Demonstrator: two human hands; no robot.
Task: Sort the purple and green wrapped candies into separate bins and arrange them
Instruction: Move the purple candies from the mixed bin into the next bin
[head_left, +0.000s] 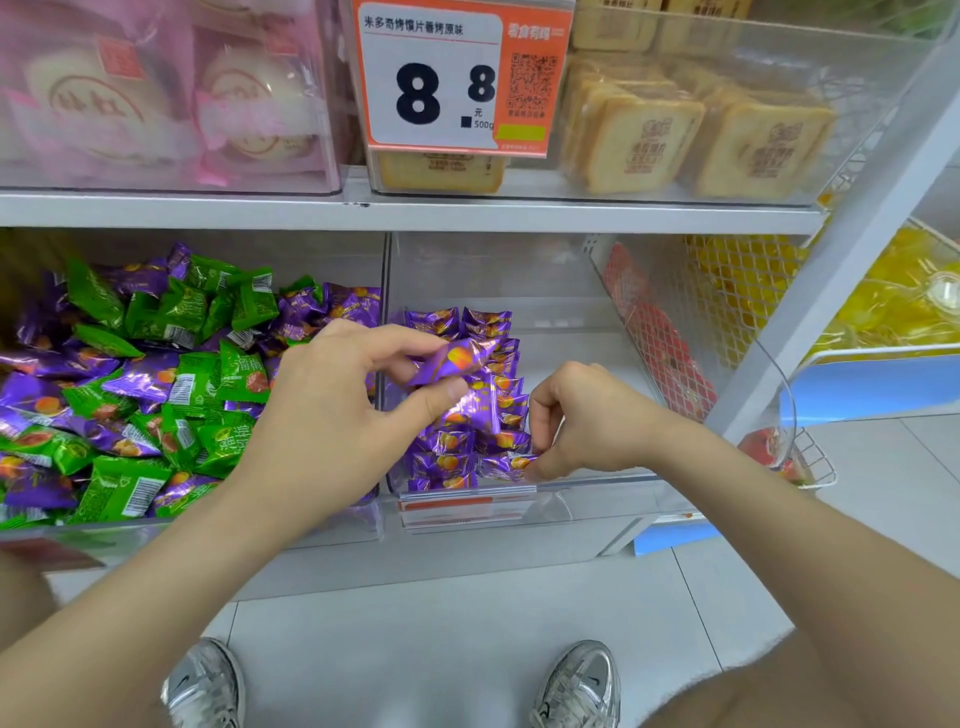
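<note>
- Head view: the left hand (332, 415) pinches a purple candy (452, 359) between thumb and fingertips. It holds the candy just above the purple rows (457, 441) in the right bin (561, 322).
- The candy's long axis runs left to right, with the right end tipped up. The rows lie directly below the fingers, so this hand looks nearer for placing it.
- The right hand (587, 421), fingers curled, pinches the near-end candy (506, 462) by the bin's near wall.
- The held candy is shiny crinkled foil with an orange fruit print.
- The left bin (234, 535) holds green candies (171, 312) mixed with purple ones.
</note>
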